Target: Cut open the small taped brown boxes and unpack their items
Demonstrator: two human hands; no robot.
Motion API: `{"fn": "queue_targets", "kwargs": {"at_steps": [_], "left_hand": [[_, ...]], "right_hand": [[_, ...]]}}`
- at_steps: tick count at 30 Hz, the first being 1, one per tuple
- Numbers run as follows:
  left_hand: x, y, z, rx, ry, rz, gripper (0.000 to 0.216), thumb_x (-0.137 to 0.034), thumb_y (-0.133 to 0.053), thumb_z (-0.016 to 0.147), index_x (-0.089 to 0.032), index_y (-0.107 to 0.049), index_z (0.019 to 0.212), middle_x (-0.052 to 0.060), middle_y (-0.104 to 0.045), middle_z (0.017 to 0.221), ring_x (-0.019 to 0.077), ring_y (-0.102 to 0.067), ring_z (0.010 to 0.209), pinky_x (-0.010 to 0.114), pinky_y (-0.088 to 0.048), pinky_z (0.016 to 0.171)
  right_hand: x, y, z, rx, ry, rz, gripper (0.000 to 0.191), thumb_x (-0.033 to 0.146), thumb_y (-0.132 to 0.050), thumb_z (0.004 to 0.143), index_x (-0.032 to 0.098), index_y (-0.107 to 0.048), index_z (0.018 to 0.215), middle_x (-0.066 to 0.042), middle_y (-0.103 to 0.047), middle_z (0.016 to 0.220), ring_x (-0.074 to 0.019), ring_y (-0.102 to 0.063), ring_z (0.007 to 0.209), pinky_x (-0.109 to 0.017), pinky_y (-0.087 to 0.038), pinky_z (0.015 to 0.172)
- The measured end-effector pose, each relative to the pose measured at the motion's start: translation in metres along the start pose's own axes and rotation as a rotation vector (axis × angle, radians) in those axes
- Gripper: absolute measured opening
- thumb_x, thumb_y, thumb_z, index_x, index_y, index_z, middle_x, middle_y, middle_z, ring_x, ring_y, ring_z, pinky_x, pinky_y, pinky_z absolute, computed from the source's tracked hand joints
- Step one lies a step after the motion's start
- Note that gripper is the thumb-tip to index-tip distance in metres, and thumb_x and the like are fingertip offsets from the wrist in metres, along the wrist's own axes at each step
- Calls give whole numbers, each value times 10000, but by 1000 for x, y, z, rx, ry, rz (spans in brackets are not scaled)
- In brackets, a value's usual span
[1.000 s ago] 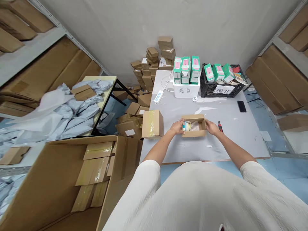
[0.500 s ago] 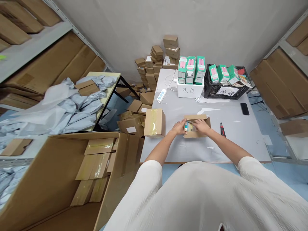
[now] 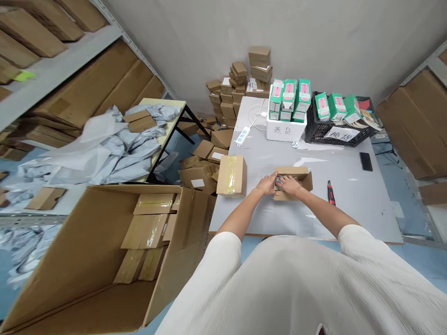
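A small open cardboard box (image 3: 291, 170) lies on the grey-topped table, its flaps folded out. My left hand (image 3: 267, 185) grips the left end of this box, thumb and fingers at its edge. Reaching in over the opening, my right hand (image 3: 289, 185) has its fingers stretched out and laid on greyish contents that it mostly covers. A taped cardboard box (image 3: 232, 176) stands to the left of my hands. To the right lies a red and black utility knife (image 3: 331, 193).
A white bin (image 3: 284, 130) and a black crate (image 3: 340, 132), both with green and pink boxes, stand at the table's back beside a power strip (image 3: 243, 136). A phone (image 3: 366, 161) lies far right. Left stands a large open carton (image 3: 80, 251) with taped boxes inside.
The view has swung slightly left, so everything sits further right. My right hand has moved closer to my left and now covers the colourful contents seen before.
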State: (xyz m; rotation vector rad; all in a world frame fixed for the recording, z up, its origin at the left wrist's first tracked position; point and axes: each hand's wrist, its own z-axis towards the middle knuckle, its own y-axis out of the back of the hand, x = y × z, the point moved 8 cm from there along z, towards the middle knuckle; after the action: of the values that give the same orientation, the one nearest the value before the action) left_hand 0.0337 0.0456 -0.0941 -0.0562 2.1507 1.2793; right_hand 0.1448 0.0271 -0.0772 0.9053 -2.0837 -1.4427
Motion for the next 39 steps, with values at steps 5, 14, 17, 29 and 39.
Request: {"fn": "queue_targets", "kwargs": {"at_steps": [5,14,17,29,39], "left_hand": [[1,0,-1,5,2,-1,1431,-439,-972,686,-255,-82,1791,169,-403,1770,422,-498,1546,427,-458,1196],[2,-2,2,13,5,20,1435,-436,-964,691,-274,-57,1792,155,-353,1798,421,-448,1590,450,-408,1258],[2,-1,2,10,1,13,1416,-424,-966,689,-284,-84,1788,152,-319,1813,432,-424,1605,470,-387,1274],[-2,2,3,5,16,49,1393,-453,-967,670,-304,-133,1776,178,-232,1837,458,-403,1613,530,-375,1272],[-11,17,-8,-20,58,48,1373,-468,-934,752,-293,-51,1789,202,-157,1850,448,-401,1616,534,-374,1271]], "right_hand": [[-5,7,-4,10,-47,8,381,252,-483,1086,189,-696,1395,-197,-652,1456,-348,-561,1266,-423,-387,1005],[-37,8,-31,22,-353,121,385,310,-449,1124,112,-652,1384,-243,-730,1342,-352,-687,1210,-427,-468,990],[-49,1,-41,65,-445,193,330,210,-486,1083,110,-630,1362,-236,-770,1254,-335,-737,1121,-392,-497,905],[-72,60,-71,-216,-495,195,267,180,-503,1033,163,-644,1258,-179,-795,1116,-344,-693,1081,-379,-428,916],[-112,87,-100,-495,-478,359,372,207,-429,1064,175,-597,1394,-153,-794,1178,-323,-680,1073,-380,-438,929]]}}
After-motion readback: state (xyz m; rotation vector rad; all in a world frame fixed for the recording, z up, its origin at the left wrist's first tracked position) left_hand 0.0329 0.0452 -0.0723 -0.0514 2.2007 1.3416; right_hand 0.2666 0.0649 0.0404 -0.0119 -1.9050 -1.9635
